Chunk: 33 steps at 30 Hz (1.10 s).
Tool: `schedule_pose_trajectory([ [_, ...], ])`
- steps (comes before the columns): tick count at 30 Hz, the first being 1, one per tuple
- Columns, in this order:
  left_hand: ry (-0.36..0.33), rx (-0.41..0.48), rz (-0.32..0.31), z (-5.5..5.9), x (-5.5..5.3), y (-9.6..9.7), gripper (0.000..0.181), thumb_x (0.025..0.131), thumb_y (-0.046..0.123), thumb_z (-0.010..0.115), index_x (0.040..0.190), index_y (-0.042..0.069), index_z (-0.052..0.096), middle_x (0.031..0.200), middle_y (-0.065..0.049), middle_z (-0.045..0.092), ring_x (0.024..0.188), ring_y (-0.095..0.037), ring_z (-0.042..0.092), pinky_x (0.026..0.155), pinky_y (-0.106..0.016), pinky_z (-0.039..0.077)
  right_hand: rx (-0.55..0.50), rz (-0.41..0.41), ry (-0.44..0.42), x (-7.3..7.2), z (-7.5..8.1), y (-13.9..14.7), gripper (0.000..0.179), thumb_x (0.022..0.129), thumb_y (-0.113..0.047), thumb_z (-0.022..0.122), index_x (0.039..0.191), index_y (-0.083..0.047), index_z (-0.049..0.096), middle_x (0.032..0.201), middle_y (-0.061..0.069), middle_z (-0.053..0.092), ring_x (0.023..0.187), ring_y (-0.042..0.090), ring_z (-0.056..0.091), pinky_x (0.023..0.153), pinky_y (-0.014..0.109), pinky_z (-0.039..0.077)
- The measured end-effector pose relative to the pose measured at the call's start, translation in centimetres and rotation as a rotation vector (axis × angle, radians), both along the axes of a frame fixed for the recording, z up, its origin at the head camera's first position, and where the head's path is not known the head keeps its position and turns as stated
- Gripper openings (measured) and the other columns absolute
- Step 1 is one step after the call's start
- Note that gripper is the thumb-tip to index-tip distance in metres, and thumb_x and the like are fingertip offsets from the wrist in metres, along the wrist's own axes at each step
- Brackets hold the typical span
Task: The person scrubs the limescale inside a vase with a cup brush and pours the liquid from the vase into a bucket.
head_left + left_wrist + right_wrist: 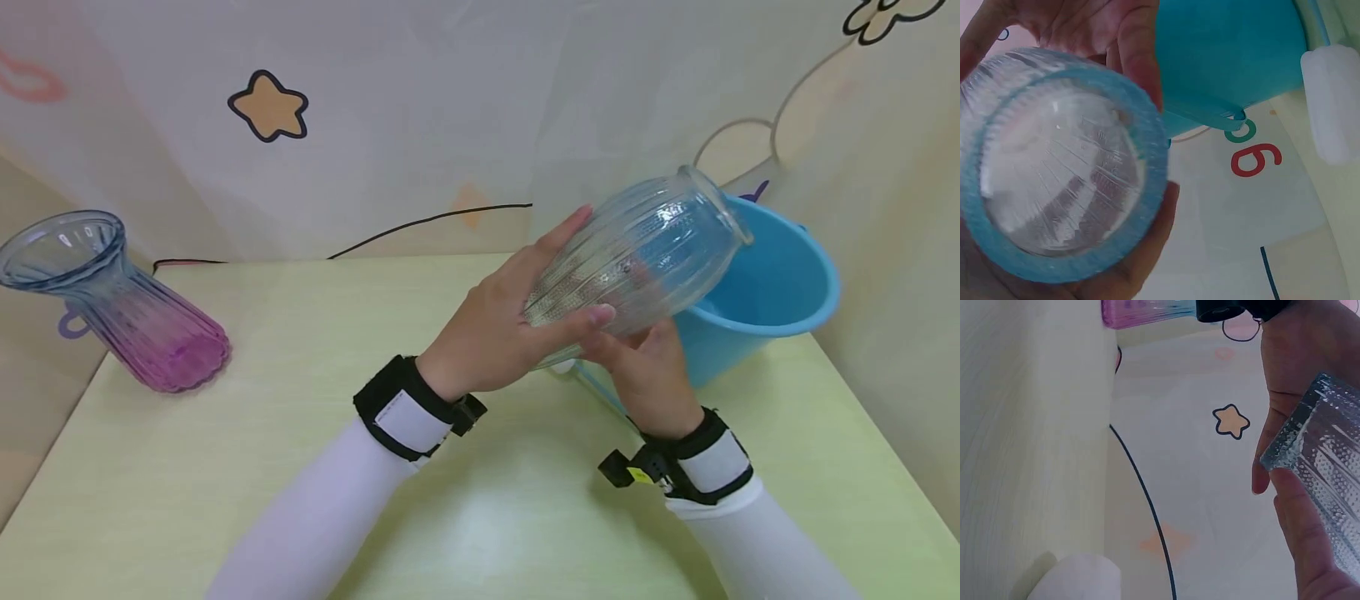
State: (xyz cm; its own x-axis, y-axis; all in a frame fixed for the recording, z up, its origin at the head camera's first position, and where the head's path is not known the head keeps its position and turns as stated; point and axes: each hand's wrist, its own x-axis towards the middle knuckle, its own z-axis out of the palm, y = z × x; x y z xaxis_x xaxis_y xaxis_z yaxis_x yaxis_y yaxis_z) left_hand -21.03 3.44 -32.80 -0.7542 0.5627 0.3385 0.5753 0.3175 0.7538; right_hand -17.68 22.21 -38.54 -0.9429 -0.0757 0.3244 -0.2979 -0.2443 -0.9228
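Note:
Both hands hold a clear ribbed glass vase [637, 258], tilted with its mouth up and to the right, overlapping the blue bucket [780, 275] in the head view. My left hand [502, 317] wraps the base end, thumb along the near side. From below, my right hand [652, 375] grips the vase's side. The left wrist view looks straight at the round, thick vase bottom [1063, 175]. Textured glass near the base [1329, 469] shows between the hands in the right wrist view.
A blue-to-pink glass vase [142, 308] stands at the left of the pale table [285, 467]. A white brush-like head [1335, 103] on a thin blue handle lies under the hands. Printed walls [420, 108] border the table.

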Motion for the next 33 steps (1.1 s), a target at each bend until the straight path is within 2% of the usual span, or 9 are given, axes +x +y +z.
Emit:
schedule_pose_trajectory([
  [2, -0.015, -0.001, -0.011, 0.1, 0.0, -0.2, 0.081, 0.099, 0.047, 0.066, 0.161, 0.054, 0.014, 0.164, 0.005, 0.039, 0.136, -0.016, 0.054, 0.102, -0.048, 0.054, -0.066, 0.031, -0.011, 0.0, 0.0, 0.0, 0.084, 0.090, -0.038, 0.079, 0.158, -0.021, 0.032, 0.154, 0.008, 0.049, 0.131, 0.023, 0.059, 0.089, 0.035, 0.062],
  [4, -0.016, 0.000, -0.021, 0.1, 0.0, -0.2, 0.080, 0.099, 0.047, 0.065, 0.161, 0.054, 0.015, 0.162, 0.005, 0.041, 0.133, -0.015, 0.055, 0.101, -0.047, 0.054, -0.177, 0.075, -0.023, 0.0, 0.0, -0.1, 0.083, 0.091, -0.037, 0.079, 0.157, -0.020, 0.033, 0.153, 0.008, 0.050, 0.130, 0.024, 0.061, 0.088, 0.039, 0.063],
  [8, 0.030, 0.011, -0.010, 0.0, 0.0, -0.2, 0.078, 0.099, 0.044, 0.067, 0.162, 0.048, 0.022, 0.156, 0.002, 0.049, 0.128, -0.012, 0.058, 0.098, -0.041, 0.055, -0.291, 0.112, -0.035, 0.1, 0.1, -0.4, 0.083, 0.092, -0.036, 0.079, 0.158, -0.020, 0.031, 0.154, 0.008, 0.047, 0.130, 0.025, 0.061, 0.089, 0.041, 0.063],
  [13, 0.090, 0.025, 0.045, 0.5, -0.2, -0.1, 0.074, 0.094, 0.043, 0.074, 0.159, 0.039, 0.038, 0.150, 0.000, 0.058, 0.115, -0.009, 0.063, 0.084, -0.032, 0.057, -0.307, 0.144, -0.027, 0.2, -0.1, -0.7, 0.088, 0.094, -0.036, 0.076, 0.162, -0.026, 0.020, 0.163, 0.009, 0.033, 0.134, 0.026, 0.058, 0.092, 0.041, 0.062],
  [17, 0.141, 0.001, 0.073, 1.1, -0.4, 0.0, 0.071, 0.092, 0.044, 0.077, 0.156, 0.035, 0.047, 0.146, 0.000, 0.063, 0.102, -0.007, 0.065, 0.072, -0.028, 0.055, -0.303, 0.170, -0.024, 0.1, -0.2, -0.8, 0.087, 0.095, -0.038, 0.074, 0.162, -0.028, 0.020, 0.163, 0.009, 0.033, 0.131, 0.025, 0.061, 0.090, 0.041, 0.062],
  [20, 0.178, -0.018, 0.092, 1.6, -0.6, -0.1, 0.069, 0.091, 0.044, 0.079, 0.153, 0.033, 0.052, 0.143, 0.000, 0.066, 0.100, -0.006, 0.066, 0.071, -0.027, 0.054, -0.292, 0.184, -0.029, 0.0, -0.2, -1.0, 0.082, 0.097, -0.039, 0.072, 0.162, -0.027, 0.022, 0.161, 0.008, 0.036, 0.127, 0.023, 0.064, 0.089, 0.042, 0.063],
  [26, 0.209, -0.059, 0.133, 3.0, -0.9, -0.2, 0.065, 0.089, 0.049, 0.079, 0.148, 0.033, 0.057, 0.141, 0.006, 0.067, 0.115, -0.006, 0.067, 0.081, -0.025, 0.053, -0.336, 0.176, -0.023, -0.3, 0.4, -1.9, 0.085, 0.094, -0.045, 0.074, 0.161, -0.028, 0.025, 0.160, 0.008, 0.038, 0.121, 0.023, 0.068, 0.085, 0.042, 0.064],
  [29, 0.231, -0.081, 0.145, 3.8, -1.1, -0.2, 0.062, 0.088, 0.050, 0.079, 0.145, 0.032, 0.060, 0.121, 0.004, 0.075, 0.097, -0.007, 0.068, 0.072, -0.026, 0.052, -0.394, 0.183, -0.017, -0.5, 0.8, -2.6, 0.089, 0.091, -0.045, 0.077, 0.161, -0.029, 0.024, 0.161, 0.008, 0.037, 0.119, 0.023, 0.069, 0.085, 0.042, 0.064],
  [33, 0.231, -0.106, 0.159, 5.0, -1.4, -0.3, 0.059, 0.087, 0.053, 0.079, 0.139, 0.031, 0.063, 0.109, 0.005, 0.077, 0.083, -0.005, 0.062, 0.066, -0.028, 0.049, -0.456, 0.189, -0.005, -0.7, 1.1, -3.5, 0.093, 0.089, -0.045, 0.080, 0.161, -0.030, 0.023, 0.160, 0.008, 0.038, 0.119, 0.025, 0.067, 0.088, 0.041, 0.063],
])
